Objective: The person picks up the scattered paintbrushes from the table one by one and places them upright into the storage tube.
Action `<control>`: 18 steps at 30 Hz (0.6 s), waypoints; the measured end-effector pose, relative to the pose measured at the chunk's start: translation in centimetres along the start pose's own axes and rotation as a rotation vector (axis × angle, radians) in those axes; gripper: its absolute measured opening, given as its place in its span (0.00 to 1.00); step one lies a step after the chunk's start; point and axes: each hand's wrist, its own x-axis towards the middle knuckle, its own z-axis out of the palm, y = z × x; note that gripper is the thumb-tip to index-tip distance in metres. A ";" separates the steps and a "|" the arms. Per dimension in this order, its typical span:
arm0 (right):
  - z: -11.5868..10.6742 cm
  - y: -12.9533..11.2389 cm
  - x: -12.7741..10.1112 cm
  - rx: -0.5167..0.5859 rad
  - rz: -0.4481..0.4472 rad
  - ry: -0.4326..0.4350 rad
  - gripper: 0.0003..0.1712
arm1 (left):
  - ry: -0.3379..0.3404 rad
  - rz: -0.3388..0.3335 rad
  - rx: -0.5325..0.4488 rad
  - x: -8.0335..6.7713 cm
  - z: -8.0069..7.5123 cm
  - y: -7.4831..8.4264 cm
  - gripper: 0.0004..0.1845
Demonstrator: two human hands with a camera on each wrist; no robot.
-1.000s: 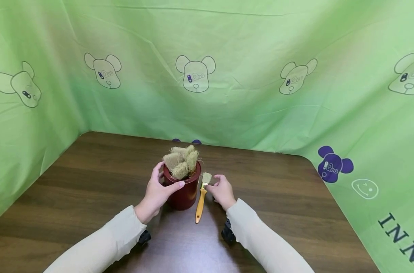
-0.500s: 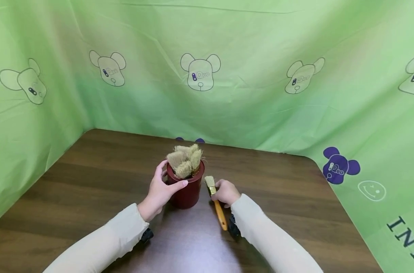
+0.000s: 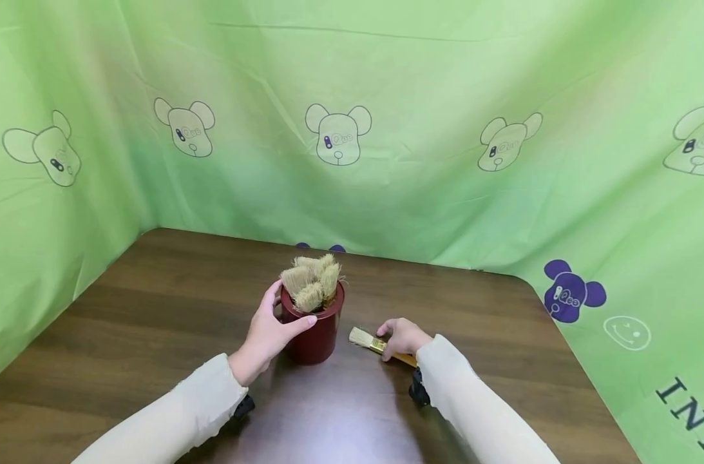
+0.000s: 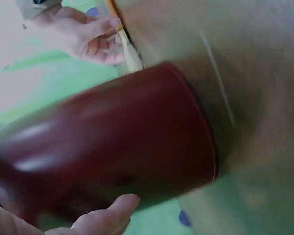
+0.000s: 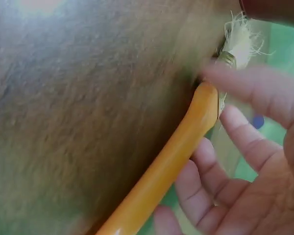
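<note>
Brush (image 3: 368,339) w/ orange handle lies near the table's (image 3: 154,322) middle, bristles toward the red pot (image 3: 315,328), just beside it, not touching. My right hand (image 3: 406,336) sits over the handle, fingers curled round it, thumb by the ferrule. Left hand (image 3: 268,332) wraps the pot's side, thumb at the rim. More brushes (image 3: 311,283) stand bristles-up inside.

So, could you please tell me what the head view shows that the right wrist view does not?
Only the head view shows the left hand holding the dark red round pot full of pale bristle brushes, and the green bear-print cloth. Only the right wrist view shows the brush's orange handle up close. Both show the right hand holding the orange-handled brush on the brown wooden table.
</note>
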 end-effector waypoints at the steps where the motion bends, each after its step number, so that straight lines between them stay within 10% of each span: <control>1: 0.0 0.1 0.0 -0.002 -0.016 0.000 0.20 | -0.015 0.007 0.012 0.1 -0.1 0.0 0.50; 11: 0.8 -0.4 -0.1 -0.001 0.008 0.020 0.16 | -0.262 0.133 0.095 2.7 -2.8 -0.9 0.48; 18: -0.2 0.0 -0.1 0.089 0.007 0.035 0.15 | -0.347 0.118 -0.026 3.4 -3.0 -1.3 0.47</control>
